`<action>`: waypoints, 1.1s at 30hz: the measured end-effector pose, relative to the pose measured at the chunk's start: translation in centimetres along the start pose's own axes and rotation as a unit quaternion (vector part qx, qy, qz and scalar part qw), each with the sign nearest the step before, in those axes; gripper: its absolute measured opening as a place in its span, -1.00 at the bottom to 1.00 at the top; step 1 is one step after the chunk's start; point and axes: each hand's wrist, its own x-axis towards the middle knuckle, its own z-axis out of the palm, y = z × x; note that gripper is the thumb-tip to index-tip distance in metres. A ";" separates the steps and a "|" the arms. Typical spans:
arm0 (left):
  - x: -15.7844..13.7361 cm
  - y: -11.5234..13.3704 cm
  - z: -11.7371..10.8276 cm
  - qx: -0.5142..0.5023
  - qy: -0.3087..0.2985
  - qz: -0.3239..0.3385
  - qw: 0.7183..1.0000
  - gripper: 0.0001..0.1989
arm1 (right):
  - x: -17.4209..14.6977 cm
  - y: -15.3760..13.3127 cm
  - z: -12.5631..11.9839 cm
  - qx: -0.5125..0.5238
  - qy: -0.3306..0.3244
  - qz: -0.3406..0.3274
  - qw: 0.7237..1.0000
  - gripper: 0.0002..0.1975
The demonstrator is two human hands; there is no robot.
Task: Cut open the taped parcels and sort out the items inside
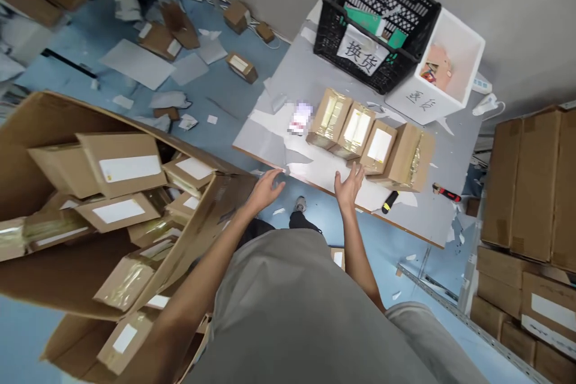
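My left hand (267, 191) is open just off the near edge of the table (306, 177), with nothing in it. Fingers spread, my right hand (348, 186) is at the same edge, close to the front of a row of taped cardboard boxes. From left to right, these are a small taped box (330, 117), a labelled box (355, 130), another labelled box (379, 147) and a larger box (407, 159). Whether my right fingertips touch a box is unclear. A blurred-out bright object (300, 118) lies left of the row.
A black crate (328, 30) and a white foam bin (423, 105) stand at the table's back. A yellow-black cutter (390, 201) and red-black tool (446, 193) lie on it. A large carton (216, 204) of parcels stands left; stacked boxes (535, 186) are right.
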 end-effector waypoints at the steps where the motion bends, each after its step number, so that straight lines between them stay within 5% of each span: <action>1: -1.8 -1.1 -1.3 -0.004 0.009 -0.015 1.000 -0.42 | -0.7 -1.4 0.9 0.007 -0.016 -0.010 1.000 -0.20; 11: -14.4 -10.6 -11.6 -0.130 0.178 -0.118 0.968 -0.41 | -9.6 -14.0 7.8 0.017 -0.111 -0.120 0.986 -0.21; 17: -18.5 -13.8 -14.8 -0.199 0.222 -0.120 0.947 -0.47 | -15.3 -16.5 10.1 0.011 -0.133 -0.178 0.975 -0.20; 20: -18.6 -14.6 -15.2 -0.214 0.220 -0.124 0.944 -0.51 | -17.1 -14.9 9.9 0.014 -0.124 -0.175 0.977 -0.20; 24: -16.4 -14.0 -14.8 -0.192 0.145 -0.104 0.965 -0.53 | -18.9 -11.1 8.7 0.014 -0.092 -0.106 0.990 -0.18; 29: -11.8 -10.5 -13.0 -0.144 0.056 -0.044 0.987 -0.51 | -19.4 -4.2 5.1 0.031 -0.034 0.022 0.999 -0.09; 33: -7.4 -6.3 -10.6 -0.120 0.024 0.003 0.992 -0.50 | -17.5 3.4 -0.4 0.059 0.038 0.110 0.992 0.03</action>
